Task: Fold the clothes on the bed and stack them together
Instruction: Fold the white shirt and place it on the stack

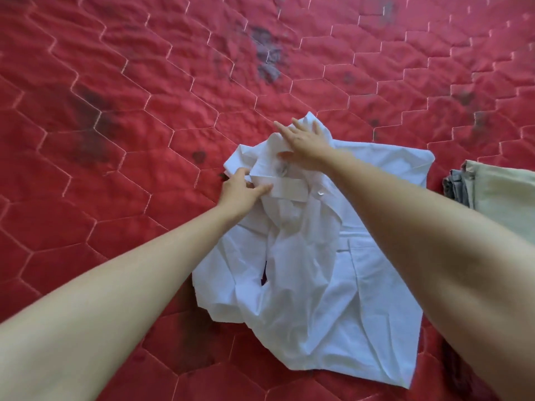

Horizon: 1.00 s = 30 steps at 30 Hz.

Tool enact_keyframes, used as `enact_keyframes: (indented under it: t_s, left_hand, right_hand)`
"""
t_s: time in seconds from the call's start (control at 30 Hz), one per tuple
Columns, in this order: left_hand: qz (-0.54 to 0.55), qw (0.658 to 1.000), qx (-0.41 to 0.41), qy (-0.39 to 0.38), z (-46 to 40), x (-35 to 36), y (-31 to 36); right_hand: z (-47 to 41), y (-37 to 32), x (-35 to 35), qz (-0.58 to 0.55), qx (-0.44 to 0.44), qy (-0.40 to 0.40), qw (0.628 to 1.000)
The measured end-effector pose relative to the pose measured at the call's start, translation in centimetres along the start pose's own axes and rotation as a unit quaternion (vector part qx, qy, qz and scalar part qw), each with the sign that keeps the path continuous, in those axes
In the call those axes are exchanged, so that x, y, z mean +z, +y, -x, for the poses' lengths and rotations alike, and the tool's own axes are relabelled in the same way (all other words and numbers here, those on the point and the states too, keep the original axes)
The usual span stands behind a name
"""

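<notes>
i've got the white shirt (pixel 318 256) rumpled on the red quilt (pixel 115 140), collar end away from me. my left hand (pixel 240 192) pinches the collar band, fingers curled on it. my right hand (pixel 304 140) lies flat on the far collar, fingers straight, pressing. folded clothes (pixel 498 192) (beige over grey) sit near the shirt on its right, not touching it.

The white shirt (pixel 312 256) is thin, matt, creased woven cloth. The red bed cover (pixel 144 111) is quilted fabric, slightly sheeny, stitched and stained. The beige folded garment (pixel 503 192) looks matt cotton.
</notes>
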<state>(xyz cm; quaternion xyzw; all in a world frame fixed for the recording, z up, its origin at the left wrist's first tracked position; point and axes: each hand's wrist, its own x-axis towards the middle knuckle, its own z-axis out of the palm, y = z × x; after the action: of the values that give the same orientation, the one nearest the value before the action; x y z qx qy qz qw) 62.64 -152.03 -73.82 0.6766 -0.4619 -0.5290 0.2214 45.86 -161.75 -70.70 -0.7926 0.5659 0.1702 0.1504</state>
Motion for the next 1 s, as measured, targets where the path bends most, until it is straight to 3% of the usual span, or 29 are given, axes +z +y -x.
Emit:
enact_keyframes:
  t_s: [0.07, 0.13, 0.3, 0.47, 0.63, 0.83, 0.93, 1.0]
  left_hand:
    - [0.081, 0.996, -0.036, 0.001, -0.1, 0.8, 0.4]
    - [0.099, 0.995, -0.022, 0.011, 0.2, 0.8, 1.1]
    - [0.058, 0.992, 0.098, 0.059, 2.1, -3.8, 6.0]
    - [0.005, 0.968, 0.248, 0.032, 7.4, -11.9, 18.1]
    - [-0.059, 0.914, 0.398, 0.050, 17.4, -20.1, 33.4]
    - [-0.084, 0.843, 0.517, 0.122, 31.6, -28.8, 50.4]
    - [-0.095, 0.803, 0.563, 0.173, 38.7, -32.4, 56.4]
    - [-0.108, 0.775, 0.586, 0.208, 43.0, -34.1, 58.9]
  right_hand:
    - [-1.0, 0.9, -0.7, -0.007, 0.019, -0.025, 0.999]
    - [-0.7, 1.8, -2.1, -0.040, 0.024, -0.033, 0.998]
    - [4.8, 4.1, -9.1, -0.189, 0.015, -0.008, 0.982]
    - [14.4, 3.8, -20.4, -0.337, -0.028, 0.063, 0.939]
    - [24.6, 1.7, -36.2, -0.353, -0.045, 0.193, 0.914]
    - [39.1, -1.8, -55.5, -0.292, -0.118, 0.258, 0.913]
    - [46.2, -3.8, -62.1, -0.258, -0.148, 0.294, 0.908]
    - [49.5, -5.0, -65.0, -0.264, -0.169, 0.344, 0.885]
